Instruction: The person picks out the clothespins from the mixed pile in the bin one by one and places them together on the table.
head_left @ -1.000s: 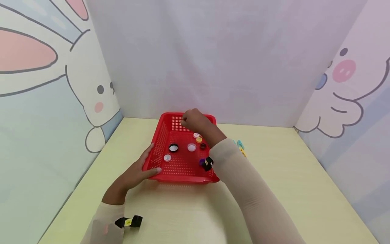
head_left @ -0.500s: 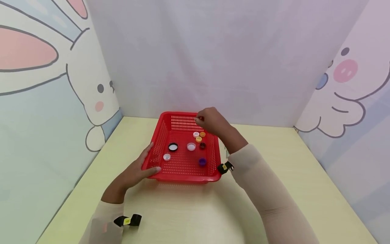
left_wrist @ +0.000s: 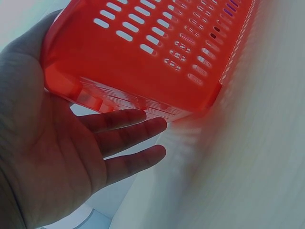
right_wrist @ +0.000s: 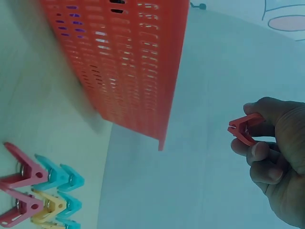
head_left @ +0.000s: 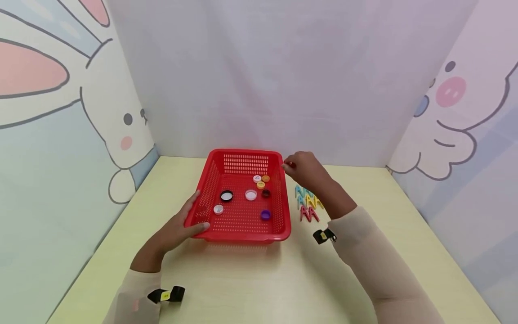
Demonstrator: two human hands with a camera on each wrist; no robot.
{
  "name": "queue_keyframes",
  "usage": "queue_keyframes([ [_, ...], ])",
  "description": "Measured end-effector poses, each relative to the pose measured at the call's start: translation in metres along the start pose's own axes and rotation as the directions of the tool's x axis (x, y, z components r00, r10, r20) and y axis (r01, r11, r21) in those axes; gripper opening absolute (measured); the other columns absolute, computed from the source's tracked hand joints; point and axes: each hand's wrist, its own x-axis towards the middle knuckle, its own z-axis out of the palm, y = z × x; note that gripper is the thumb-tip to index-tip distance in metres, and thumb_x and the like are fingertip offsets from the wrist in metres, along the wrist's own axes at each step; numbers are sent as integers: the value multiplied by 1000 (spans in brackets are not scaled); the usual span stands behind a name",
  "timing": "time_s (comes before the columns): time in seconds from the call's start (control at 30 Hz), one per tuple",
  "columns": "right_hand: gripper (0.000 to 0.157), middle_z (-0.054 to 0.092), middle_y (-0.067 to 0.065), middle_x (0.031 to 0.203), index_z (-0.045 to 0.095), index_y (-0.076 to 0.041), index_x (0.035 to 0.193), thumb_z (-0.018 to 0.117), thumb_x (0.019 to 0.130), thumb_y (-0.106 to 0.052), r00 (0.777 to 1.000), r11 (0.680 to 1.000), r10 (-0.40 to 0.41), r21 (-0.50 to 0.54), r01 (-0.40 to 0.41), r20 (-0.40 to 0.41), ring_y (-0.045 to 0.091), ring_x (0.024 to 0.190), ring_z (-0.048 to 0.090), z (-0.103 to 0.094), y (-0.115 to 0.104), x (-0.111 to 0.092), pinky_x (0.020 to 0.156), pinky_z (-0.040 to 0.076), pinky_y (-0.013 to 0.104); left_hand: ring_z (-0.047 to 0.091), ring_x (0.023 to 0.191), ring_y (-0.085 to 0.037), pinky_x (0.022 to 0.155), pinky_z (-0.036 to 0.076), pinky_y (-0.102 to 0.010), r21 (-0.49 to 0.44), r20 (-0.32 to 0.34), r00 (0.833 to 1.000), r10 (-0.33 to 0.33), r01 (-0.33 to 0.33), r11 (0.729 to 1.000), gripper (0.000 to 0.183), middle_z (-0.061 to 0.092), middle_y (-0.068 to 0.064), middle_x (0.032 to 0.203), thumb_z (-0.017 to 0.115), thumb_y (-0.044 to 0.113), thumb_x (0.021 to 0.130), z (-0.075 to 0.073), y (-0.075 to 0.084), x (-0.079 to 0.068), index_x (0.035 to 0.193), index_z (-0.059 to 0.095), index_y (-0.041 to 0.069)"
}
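Note:
My left hand [head_left: 176, 234] holds the near left corner of a red plastic basket [head_left: 251, 236], thumb over the rim and fingers along the outside. In the left wrist view those fingers [left_wrist: 133, 133] stretch out beneath the basket's wall. A small red spring clip [right_wrist: 238, 125] is pinched between the thumb and fingers of my right hand [head_left: 313, 173]. That hand hangs in the air just outside the basket's far right corner. On the table to the right of the basket lie several more clips: teal [head_left: 299, 191], yellow [head_left: 309, 200] and pinkish red [head_left: 304, 213].
Several round caps lie scattered on the basket floor, among them a black-rimmed one [head_left: 226, 195], a purple one [head_left: 265, 214] and a yellow one [head_left: 261, 185]. Behind the pale table [head_left: 238, 279] hangs a plain cloth wall [head_left: 259, 81]; cartoon-printed side walls flank it.
My right hand has moved right from over the basket to outside its right rim, uncovering the caps and the clips on the table. My left hand keeps its place on the basket.

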Motion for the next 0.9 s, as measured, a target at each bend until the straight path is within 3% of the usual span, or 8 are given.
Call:
queue_keyframes([
  [0.33,24,78,15,101,83,-2,114,73,105,-21,998,999,27,-27,-28,-57,27,88,69,6,28,-36,79,68,41,43,149,-53,91,69,-47,-3,8,1000,5,-5,1000,123,34,-25,167,87,30,89,0,-2,-1,177,1,29],
  [0.63,29,73,16,96,83,-1,115,65,98,-16,992,994,111,-19,-112,-60,24,78,59,9,49,-61,62,49,32,43,149,-53,92,69,-47,5,9,1000,1,-1,1000,124,33,-25,168,87,31,89,-1,0,-1,177,0,29],
  [0.9,36,76,25,114,79,1,129,63,103,-18,981,982,188,28,-187,-55,30,89,64,11,67,-78,67,57,34,43,149,-52,91,69,-47,4,8,1000,0,0,1000,124,33,-24,168,88,32,89,-1,-1,0,177,0,29],
])
